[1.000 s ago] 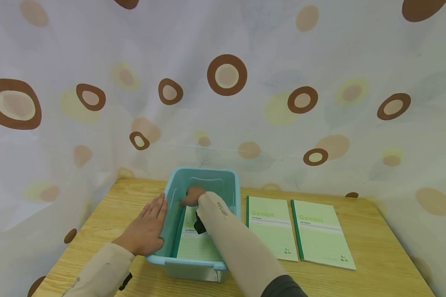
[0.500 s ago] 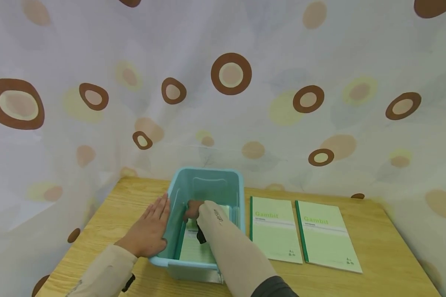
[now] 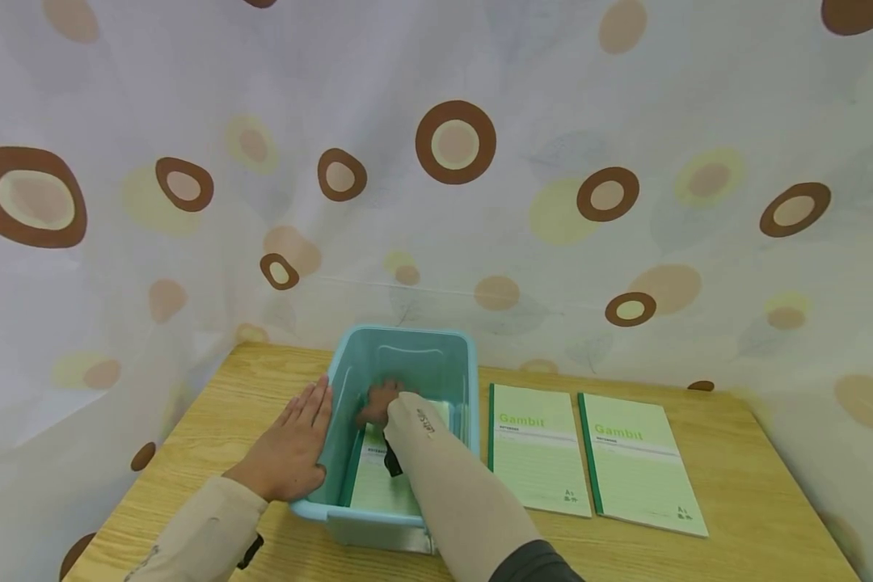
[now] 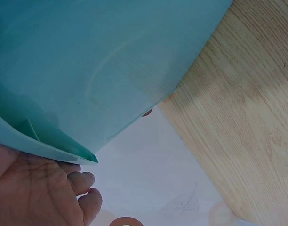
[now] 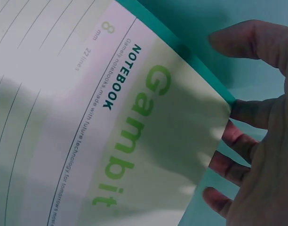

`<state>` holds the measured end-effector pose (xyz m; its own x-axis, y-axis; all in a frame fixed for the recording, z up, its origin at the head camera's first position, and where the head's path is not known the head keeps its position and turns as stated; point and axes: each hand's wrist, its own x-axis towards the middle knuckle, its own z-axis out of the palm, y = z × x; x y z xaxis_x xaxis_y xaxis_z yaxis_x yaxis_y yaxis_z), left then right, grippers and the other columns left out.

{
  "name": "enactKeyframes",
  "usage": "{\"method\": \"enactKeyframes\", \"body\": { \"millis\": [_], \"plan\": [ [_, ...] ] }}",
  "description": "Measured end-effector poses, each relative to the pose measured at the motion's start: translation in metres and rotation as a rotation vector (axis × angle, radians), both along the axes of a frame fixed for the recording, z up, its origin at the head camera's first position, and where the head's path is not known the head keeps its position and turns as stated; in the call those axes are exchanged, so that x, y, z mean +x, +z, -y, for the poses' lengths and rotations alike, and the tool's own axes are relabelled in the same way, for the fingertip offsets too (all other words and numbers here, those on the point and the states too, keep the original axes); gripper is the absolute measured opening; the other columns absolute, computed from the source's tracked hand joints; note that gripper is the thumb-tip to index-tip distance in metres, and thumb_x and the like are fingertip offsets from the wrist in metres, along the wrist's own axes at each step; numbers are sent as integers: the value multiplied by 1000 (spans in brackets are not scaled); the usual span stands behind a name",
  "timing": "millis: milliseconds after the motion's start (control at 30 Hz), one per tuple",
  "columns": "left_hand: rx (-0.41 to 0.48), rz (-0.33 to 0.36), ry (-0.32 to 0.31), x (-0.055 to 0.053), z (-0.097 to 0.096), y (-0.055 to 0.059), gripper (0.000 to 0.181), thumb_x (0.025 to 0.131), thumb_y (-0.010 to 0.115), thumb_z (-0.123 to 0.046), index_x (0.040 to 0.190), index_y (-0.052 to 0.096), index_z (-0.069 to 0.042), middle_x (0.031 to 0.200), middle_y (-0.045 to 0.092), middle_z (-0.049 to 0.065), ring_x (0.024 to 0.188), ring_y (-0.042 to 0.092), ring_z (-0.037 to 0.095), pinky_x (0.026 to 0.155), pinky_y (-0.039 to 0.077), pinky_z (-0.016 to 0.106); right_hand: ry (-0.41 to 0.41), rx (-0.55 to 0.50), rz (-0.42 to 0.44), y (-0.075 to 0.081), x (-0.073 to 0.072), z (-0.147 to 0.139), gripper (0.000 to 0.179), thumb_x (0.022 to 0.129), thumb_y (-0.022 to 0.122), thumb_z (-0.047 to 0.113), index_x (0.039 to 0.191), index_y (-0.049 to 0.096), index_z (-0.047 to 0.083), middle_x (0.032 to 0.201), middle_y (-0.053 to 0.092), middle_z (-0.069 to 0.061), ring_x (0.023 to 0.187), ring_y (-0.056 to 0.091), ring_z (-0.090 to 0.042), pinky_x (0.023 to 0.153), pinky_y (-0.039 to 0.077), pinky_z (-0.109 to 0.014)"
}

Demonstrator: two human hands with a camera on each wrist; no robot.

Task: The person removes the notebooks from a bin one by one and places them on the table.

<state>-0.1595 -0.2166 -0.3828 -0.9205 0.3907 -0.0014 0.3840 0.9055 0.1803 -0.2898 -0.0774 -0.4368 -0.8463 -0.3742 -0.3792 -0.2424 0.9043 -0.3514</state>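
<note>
A pale green notebook (image 3: 389, 485) with a dark green spine lies inside the light blue plastic bin (image 3: 473, 364). My right hand (image 3: 381, 402) reaches into the bin over the notebook's far end. In the right wrist view the thumb stands apart from the notebook (image 5: 134, 117), and the loosely spread fingers are at its top edge, some seemingly touching it. My left hand (image 3: 287, 449) rests with straight fingers along the bin's left rim; the left wrist view has its fingers just under that rim (image 4: 50, 153). The right forearm hides part of the notebook.
Two more notebooks, one nearer the bin (image 3: 534, 453) and one farther right (image 3: 643, 469), lie side by side on the wooden table (image 3: 757, 501). A white patterned sheet (image 3: 436, 242) hangs behind the table and along its sides.
The right hand first drew nearer within the bin, then its curled fingers spread out and came off the notebook. The left hand keeps its place on the rim. The view has shifted slightly.
</note>
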Motion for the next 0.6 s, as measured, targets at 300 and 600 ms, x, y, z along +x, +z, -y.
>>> {"method": "enactKeyframes", "body": {
  "millis": [300,600],
  "plan": [
    [-1,17,5,1,-1,2,79,76,51,-7,144,19,19,154,12,33,142,15,47,112,18,58,-68,-151,35,7,8,-3,72,85,67,39,144,40,9,141,47,-16,131,44,-31,104,39,-44],
    [3,21,8,1,0,3,80,75,51,-7,144,19,19,154,11,34,141,15,48,112,18,58,-38,-17,-42,-7,-1,4,79,85,64,48,146,36,8,141,47,-16,130,43,-33,107,33,-46]
  ]
}}
